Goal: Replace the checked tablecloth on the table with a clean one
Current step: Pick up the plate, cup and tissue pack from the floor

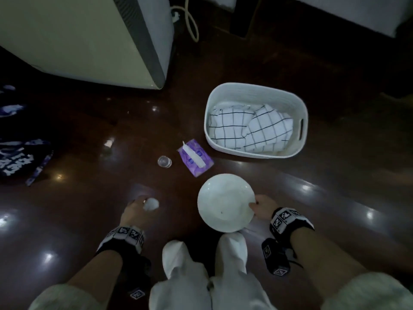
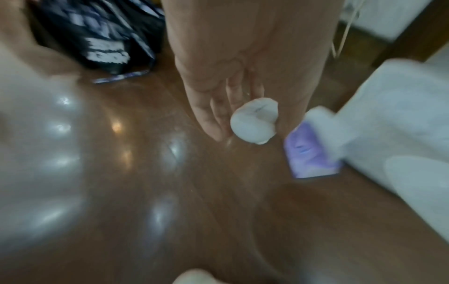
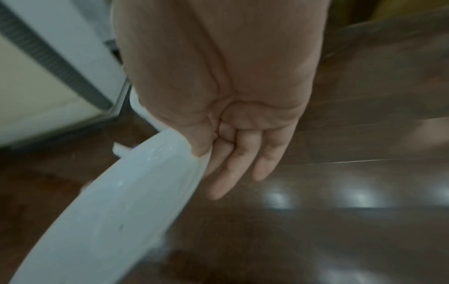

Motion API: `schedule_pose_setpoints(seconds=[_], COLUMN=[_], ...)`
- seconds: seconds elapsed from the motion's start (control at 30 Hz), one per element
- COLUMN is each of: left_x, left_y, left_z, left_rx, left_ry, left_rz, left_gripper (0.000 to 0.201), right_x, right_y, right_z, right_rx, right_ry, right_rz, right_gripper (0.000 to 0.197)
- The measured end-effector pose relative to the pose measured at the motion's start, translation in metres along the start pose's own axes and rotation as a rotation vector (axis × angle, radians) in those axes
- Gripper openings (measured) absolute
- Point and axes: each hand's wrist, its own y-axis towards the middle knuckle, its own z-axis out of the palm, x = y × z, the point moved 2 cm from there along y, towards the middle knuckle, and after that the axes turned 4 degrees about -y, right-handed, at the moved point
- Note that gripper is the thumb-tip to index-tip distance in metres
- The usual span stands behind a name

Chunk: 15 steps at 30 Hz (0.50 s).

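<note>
Head view, bottom of the frame: two white slippered feet [image 1: 232, 249] stand on a glossy dark wooden floor [image 1: 89, 220]. Just above them the right hand [image 1: 262, 210] pinches the rim of a round, smooth white plate [image 1: 223, 202], thumb on top and fingers [image 3: 243, 153] underneath, so that grip is closed on the plate. At lower centre-left the left hand [image 1: 134, 211] holds a crumpled white tissue ball [image 1: 151, 204] at its fingertips; its grip is narrow around the wad. Further up, mid-frame, a purple soft tissue pack [image 1: 195, 161] lies flat with a white sheet poking out, beside a small clear glass [image 1: 164, 161]. Right of centre, an oval white basket [image 1: 257, 95] with a slot handle holds the bundled checked tablecloth [image 1: 248, 128], white with thin dark grid lines. At far left lies black printed fabric [image 1: 20, 157]; a pale boxy appliance [image 1: 78, 36] fills the upper left.
</note>
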Motion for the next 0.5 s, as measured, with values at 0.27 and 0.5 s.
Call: schedule_pose_setpoints(seconds=[0.27,0.5], left_x=[-0.09,-0.213], left_y=[-0.159,-0.292], left_z=[-0.089,-0.129], left_rx=[0.094,0.165], left_ry=[0.124,0.329], left_rz=[0.164,0.429], left_gripper=[0.067,0.047], right_x=[-0.007,-0.055], right_y=[-0.212,-0.37], right_z=[-0.048,-0.074], right_rx=[-0.185,-0.321], right_ry=[0.706,0.923], right_rz=[0.144,0.204], right_gripper=[0.033,0.035])
